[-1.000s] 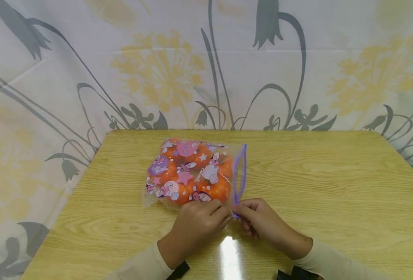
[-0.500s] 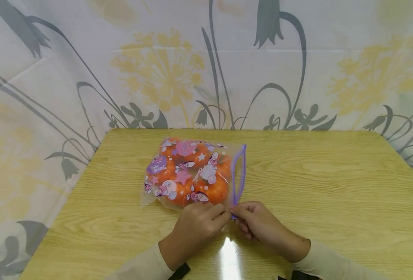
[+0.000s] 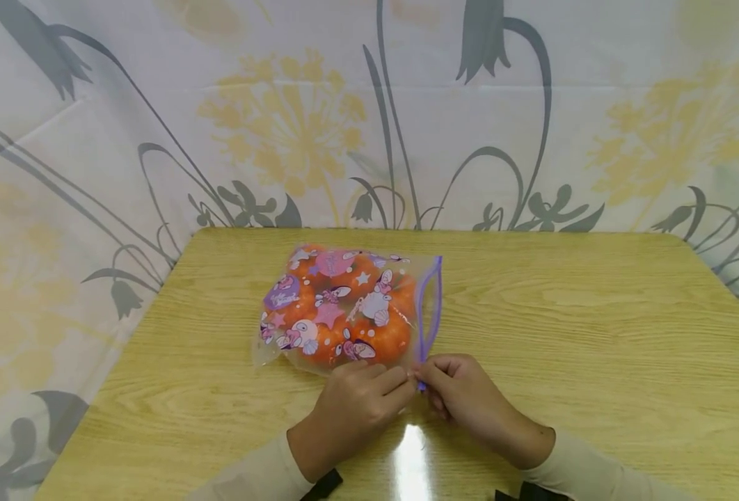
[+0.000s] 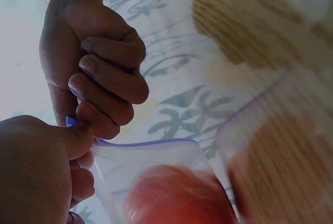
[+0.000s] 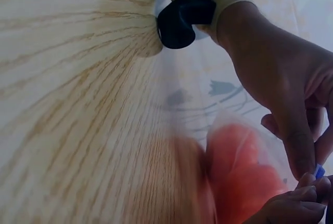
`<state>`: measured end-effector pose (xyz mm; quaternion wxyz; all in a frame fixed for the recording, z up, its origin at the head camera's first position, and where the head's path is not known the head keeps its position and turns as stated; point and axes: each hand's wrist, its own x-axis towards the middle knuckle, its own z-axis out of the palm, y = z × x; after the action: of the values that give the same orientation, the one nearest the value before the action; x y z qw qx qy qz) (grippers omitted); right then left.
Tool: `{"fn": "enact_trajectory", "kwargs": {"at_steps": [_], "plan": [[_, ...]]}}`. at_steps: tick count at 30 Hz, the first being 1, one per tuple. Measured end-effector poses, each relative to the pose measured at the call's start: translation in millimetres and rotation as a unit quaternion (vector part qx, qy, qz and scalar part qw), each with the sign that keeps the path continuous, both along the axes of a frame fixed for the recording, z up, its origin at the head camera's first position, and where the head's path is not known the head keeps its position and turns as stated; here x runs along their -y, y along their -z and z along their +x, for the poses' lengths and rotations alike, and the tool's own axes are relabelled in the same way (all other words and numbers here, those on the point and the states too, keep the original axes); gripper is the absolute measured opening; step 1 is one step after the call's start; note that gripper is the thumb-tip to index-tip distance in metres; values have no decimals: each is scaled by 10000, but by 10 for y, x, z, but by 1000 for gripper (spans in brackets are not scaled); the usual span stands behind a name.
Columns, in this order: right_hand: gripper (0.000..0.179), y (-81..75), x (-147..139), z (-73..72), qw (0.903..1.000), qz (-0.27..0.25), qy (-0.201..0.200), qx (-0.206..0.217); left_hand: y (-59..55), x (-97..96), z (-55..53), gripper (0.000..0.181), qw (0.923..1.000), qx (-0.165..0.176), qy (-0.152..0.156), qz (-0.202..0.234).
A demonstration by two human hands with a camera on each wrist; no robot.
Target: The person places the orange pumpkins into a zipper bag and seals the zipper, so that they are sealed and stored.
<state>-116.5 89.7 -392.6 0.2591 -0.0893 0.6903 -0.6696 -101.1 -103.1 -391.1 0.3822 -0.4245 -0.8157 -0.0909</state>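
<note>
A clear zip bag (image 3: 328,314), printed with pink and purple cartoon figures, stars and shells, lies on its side and bulges with several orange round fruits. Its purple zip edge (image 3: 437,306) faces right, and the two strips stand apart along much of the mouth. At the near end of this edge, my left hand (image 3: 353,410) pinches the bag's corner. Just to its right, my right hand (image 3: 463,393) pinches the same end of the zip between thumb and forefinger. In the left wrist view, the right hand's other fingers (image 4: 112,76) are curled in.
The bag rests on a wood-grain table (image 3: 582,327), which reflects a bright light at the front. A floral cloth (image 3: 445,125) hangs behind the table and along its left side. A black band (image 5: 187,18) sits on the left sleeve.
Both hands stay at the near end of the zip, with only small shifts of the fingers. The bag keeps its place, and its mouth moves very slightly.
</note>
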Motion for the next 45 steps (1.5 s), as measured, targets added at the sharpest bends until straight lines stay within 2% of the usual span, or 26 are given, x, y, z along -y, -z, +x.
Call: {"fn": "enact_trajectory", "kwargs": {"at_steps": [10,17,23,32,39,45], "plan": [[37,-11,-14,-100,9984,269,486,-32,-11,6,9,22,9997,1,219,110],[40,-15,-68,-241,9936,547,967,-218,-21,8,30,22,9991,-150,359,166],[41,2,-133,-361,9896,689,1221,-329,-36,3,50,28,9988,-120,461,150],[42,1,-196,-504,9854,736,1470,-447,-42,-8,74,30,9976,-29,692,93],[42,-9,-244,-579,9851,487,1600,-396,-33,-30,82,24,9971,53,757,60],[43,0,-262,-664,9826,462,1669,-677,-23,-58,89,20,9969,132,759,131]]}}
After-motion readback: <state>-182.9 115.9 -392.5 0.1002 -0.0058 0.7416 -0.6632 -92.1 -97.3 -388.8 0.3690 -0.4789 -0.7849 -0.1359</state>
